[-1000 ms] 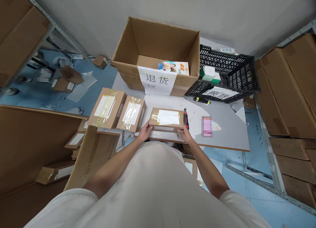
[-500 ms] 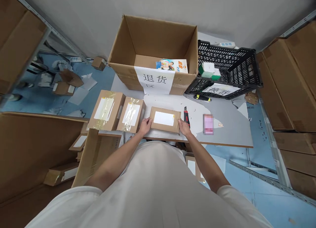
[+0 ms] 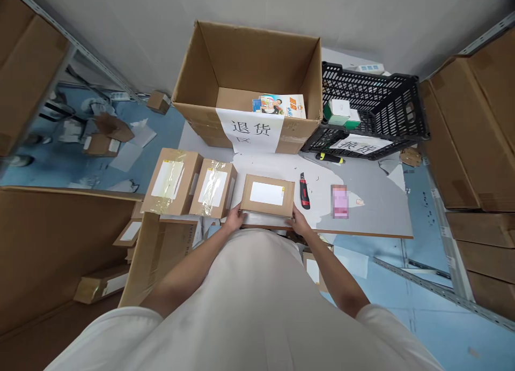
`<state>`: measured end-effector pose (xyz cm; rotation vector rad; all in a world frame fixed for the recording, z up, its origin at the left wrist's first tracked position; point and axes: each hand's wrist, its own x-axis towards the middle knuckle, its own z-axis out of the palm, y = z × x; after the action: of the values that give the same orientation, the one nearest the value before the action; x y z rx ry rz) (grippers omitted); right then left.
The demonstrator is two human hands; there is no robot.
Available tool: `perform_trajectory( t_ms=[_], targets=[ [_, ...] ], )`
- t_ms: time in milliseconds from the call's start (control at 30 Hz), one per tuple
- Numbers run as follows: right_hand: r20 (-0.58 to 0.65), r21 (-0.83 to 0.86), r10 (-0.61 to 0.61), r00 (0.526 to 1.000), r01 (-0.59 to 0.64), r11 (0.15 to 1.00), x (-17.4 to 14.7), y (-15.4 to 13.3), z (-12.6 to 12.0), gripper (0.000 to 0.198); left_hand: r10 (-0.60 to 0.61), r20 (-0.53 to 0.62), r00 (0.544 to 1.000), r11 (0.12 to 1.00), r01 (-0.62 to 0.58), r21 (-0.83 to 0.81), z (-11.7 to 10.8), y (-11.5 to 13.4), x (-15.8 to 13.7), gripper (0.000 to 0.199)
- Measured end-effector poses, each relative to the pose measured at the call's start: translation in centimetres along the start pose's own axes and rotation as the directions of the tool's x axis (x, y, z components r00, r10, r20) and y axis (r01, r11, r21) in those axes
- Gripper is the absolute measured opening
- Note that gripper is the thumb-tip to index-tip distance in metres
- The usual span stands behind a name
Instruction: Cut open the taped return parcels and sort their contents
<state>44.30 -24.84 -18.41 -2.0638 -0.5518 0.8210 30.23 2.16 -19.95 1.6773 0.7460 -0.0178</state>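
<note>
"What does your head view show of the surface and the room?"

"A pale tabletop with a brown edge, against a grey wall. The floor is blue, with scraps of paper and cardboard lying on it to the left. Brown cartons are stacked on my right."

"And on the tabletop?"

"A small parcel with a white label, near the front edge, right before me. Two taped boxes stand side by side to its left. On its other side lies a red and black knife, then a pink, blurred item. A yellow and black cutter lies farther back."

"Your hands?"

"Partly closed on the parcel: my left hand at its near left corner, my right hand at the near right. I can't tell whether its underside is off the surface."

"What about the containers?"

"A big open carton with a paper sign in front holds a colourful box. Beside it, a black crate holds green and white boxes. Low on my left, a deep carton has labelled packages inside."
</note>
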Motion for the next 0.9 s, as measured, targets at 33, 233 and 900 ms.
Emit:
perform_trajectory(
  t_ms=[33,233,900],
  targets=[
    [0.013,0.020,-0.002,1.000,0.002,1.000,-0.1,-0.2,0.1,0.077,0.000,-0.004,1.000,1.000,0.000,-0.009,0.1,0.1,0.0,0.042],
    [-0.050,0.020,-0.001,0.999,0.002,1.000,0.2,-1.8,-1.7,0.051,0.055,-0.068,0.996,0.998,-0.056,-0.013,-0.4,2.4,-0.3,0.039],
    [-0.361,-0.362,0.353,0.863,-0.478,0.800,6.9,-2.0,-5.6,0.069,0.577,-0.014,0.816,0.678,-0.470,0.565,1.5,7.6,-0.2,0.025]
  ],
)
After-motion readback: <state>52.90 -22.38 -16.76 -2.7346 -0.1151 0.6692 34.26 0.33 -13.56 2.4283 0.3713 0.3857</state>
